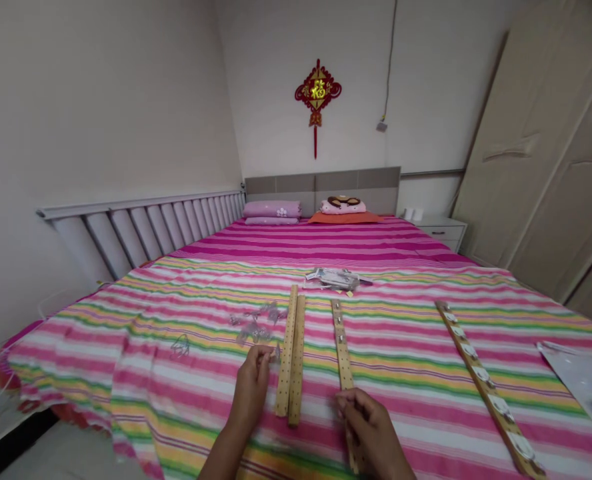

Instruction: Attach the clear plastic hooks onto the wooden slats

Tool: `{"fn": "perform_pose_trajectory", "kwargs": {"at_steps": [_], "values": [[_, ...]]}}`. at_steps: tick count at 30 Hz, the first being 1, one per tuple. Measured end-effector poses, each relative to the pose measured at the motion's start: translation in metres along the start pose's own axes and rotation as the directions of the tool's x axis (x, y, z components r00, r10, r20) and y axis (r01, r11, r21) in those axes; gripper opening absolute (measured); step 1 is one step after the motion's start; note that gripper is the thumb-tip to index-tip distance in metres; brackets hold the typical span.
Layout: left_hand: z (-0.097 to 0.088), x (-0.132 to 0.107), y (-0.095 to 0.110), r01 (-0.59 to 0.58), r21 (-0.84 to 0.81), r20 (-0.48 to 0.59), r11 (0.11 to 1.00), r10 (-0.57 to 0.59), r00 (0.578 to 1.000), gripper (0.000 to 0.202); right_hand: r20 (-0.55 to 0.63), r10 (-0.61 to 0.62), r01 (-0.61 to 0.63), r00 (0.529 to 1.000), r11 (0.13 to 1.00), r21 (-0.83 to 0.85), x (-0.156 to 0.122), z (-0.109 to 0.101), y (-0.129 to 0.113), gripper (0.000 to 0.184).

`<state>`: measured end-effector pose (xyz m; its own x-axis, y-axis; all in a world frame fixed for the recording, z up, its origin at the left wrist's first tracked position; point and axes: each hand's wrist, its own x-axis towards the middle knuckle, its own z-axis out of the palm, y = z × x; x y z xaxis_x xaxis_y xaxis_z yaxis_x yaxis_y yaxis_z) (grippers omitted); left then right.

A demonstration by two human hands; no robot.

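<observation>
Firstly, small blurred piece (277, 353), pinched by left hand (254, 375); next, two perforated wooden strips (287, 360), laid on bed (176, 400); then clip-fitted wooden strip (344, 367) alongside, overlapped by right hand (369, 425), grip indeterminable; presumably light, stiff, best held by bare edges.

At twelve o'clock a red Chinese knot hanging (318, 90) with gold characters decorates the pale back wall (266, 87), above a grey-beige panelled headboard (281, 185). A cable (391, 63) drops down that wall at one o'clock, ending in a small grey fitting (381, 126). The plain left wall (101, 100) fills ten o'clock; a white column radiator (126, 237) runs along it at nine. Tall beige wardrobe doors (531, 147) lean into view at two, and a white nightstand (442, 231) stands at three. Pale floor (71, 447) shows at eight. The light is soft and dim.
</observation>
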<state>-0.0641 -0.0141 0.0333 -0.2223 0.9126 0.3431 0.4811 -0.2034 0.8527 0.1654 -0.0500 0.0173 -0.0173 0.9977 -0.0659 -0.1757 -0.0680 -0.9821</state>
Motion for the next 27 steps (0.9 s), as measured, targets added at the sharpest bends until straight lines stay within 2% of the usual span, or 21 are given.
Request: {"fn": "perform_pose_trajectory", "kwargs": {"at_steps": [3, 5, 7, 11, 13, 14, 16, 20, 22, 27], "values": [[0.002, -0.016, 0.024, -0.083, 0.076, 0.144, 0.994, 0.071, 0.987, 0.023, 0.005, -0.011, 0.011, 1.0, 1.0, 0.003, -0.003, 0.002, -0.009, 0.046], [0.004, -0.025, 0.04, -0.159, 0.122, 0.249, 0.98, 0.125, 0.96, 0.023, 0.012, 0.011, -0.011, 1.0, 1.0, 0.018, -0.004, 0.003, -0.014, 0.045], [0.008, -0.032, 0.053, -0.267, 0.149, 0.343, 0.952, 0.204, 0.917, 0.023, 0.015, 0.06, -0.061, 0.998, 0.995, 0.081, -0.004, 0.004, -0.016, 0.045], [0.017, -0.039, 0.064, -0.512, 0.17, 0.47, 0.842, 0.387, 0.793, 0.025, 0.04, 0.167, -0.172, 0.985, 0.956, 0.238, -0.006, 0.003, -0.016, 0.046], [0.021, -0.041, 0.063, -0.557, 0.188, 0.49, 0.809, 0.414, 0.767, 0.025, 0.082, 0.187, -0.201, 0.979, 0.95, 0.237, -0.007, 0.001, -0.014, 0.047], [0.024, -0.042, 0.062, -0.552, 0.2, 0.488, 0.81, 0.406, 0.773, 0.025, 0.101, 0.182, -0.2, 0.978, 0.954, 0.225, -0.009, 0.001, -0.013, 0.047], [0.028, -0.044, 0.058, -0.501, 0.22, 0.451, 0.837, 0.368, 0.813, 0.025, 0.121, 0.159, -0.181, 0.98, 0.963, 0.2, -0.011, 0.0, -0.01, 0.045], [0.038, -0.051, 0.055, -0.328, 0.185, 0.288, 0.927, 0.268, 0.919, 0.024, 0.093, 0.167, -0.181, 0.982, 0.968, 0.173, -0.015, 0.001, -0.004, 0.044], [0.044, -0.057, 0.055, -0.235, 0.13, 0.212, 0.963, 0.204, 0.956, 0.022, 0.061, 0.171, -0.179, 0.983, 0.971, 0.161, -0.016, 0.003, -0.001, 0.045], [0.057, -0.072, 0.059, -0.047, 0.016, 0.143, 0.999, 0.044, 0.989, 0.025, -0.004, 0.153, -0.149, 0.988, 0.969, 0.199, -0.016, 0.005, 0.004, 0.044]]}}
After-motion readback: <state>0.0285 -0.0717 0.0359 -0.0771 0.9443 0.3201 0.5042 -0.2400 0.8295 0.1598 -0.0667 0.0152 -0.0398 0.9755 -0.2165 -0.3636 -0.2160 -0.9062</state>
